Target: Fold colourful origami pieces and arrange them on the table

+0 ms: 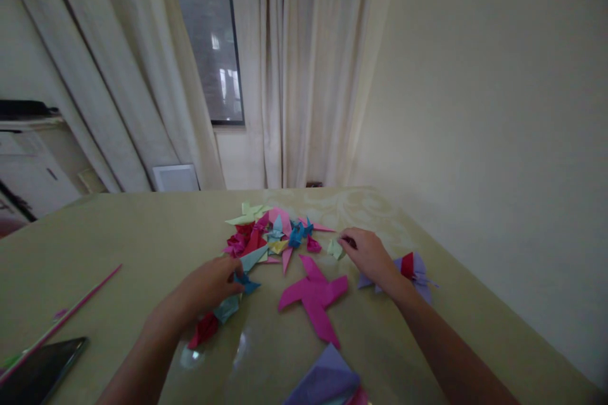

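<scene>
My right hand [368, 252] reaches over the table with its fingertips closed in a pinch at the edge of a small pale green origami piece [335, 249]. My left hand [216, 283] is bent, thumb and fingers drawn together at a blue origami piece [249, 283]; the hand partly hides it. Beside the left hand lie a light teal folded paper [228, 309] and a red one [205, 330]. Between my hands a magenta paper pinwheel [314, 296] lies flat. Behind it is a heap of colourful origami, with a red piece [255, 242] and a blue piece [296, 234].
A lilac paper shape with a red part [407, 266] lies right, under my right wrist. A purple folded paper [327, 376] is at the near edge. At left are a phone [45, 367] and a thin pink stick [76, 309]. Wall and curtains border the table [142, 228].
</scene>
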A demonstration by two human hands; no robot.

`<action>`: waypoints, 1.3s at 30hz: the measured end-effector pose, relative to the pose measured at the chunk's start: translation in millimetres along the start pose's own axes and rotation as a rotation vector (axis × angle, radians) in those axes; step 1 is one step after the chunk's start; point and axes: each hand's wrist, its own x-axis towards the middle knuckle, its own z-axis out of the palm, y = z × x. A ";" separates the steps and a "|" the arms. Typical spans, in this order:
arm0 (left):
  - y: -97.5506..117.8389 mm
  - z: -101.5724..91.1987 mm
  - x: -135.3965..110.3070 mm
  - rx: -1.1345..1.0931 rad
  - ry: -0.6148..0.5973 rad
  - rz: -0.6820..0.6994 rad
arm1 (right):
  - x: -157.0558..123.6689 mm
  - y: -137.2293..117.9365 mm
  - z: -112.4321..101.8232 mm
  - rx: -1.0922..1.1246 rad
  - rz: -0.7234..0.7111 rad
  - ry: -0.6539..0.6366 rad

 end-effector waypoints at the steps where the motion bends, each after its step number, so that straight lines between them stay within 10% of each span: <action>1: 0.4 4.5 3.0 -0.004 -0.010 0.001 | -0.5 -0.5 -2.3 0.021 0.000 0.003; 25: 51.9 34.5 18.4 0.090 0.172 0.061 | -6.2 2.9 -50.1 0.357 -0.111 0.273; 39: -16.7 -7.5 -15.9 -0.201 -0.075 -0.008 | -6.4 5.0 -63.2 0.176 -0.069 0.370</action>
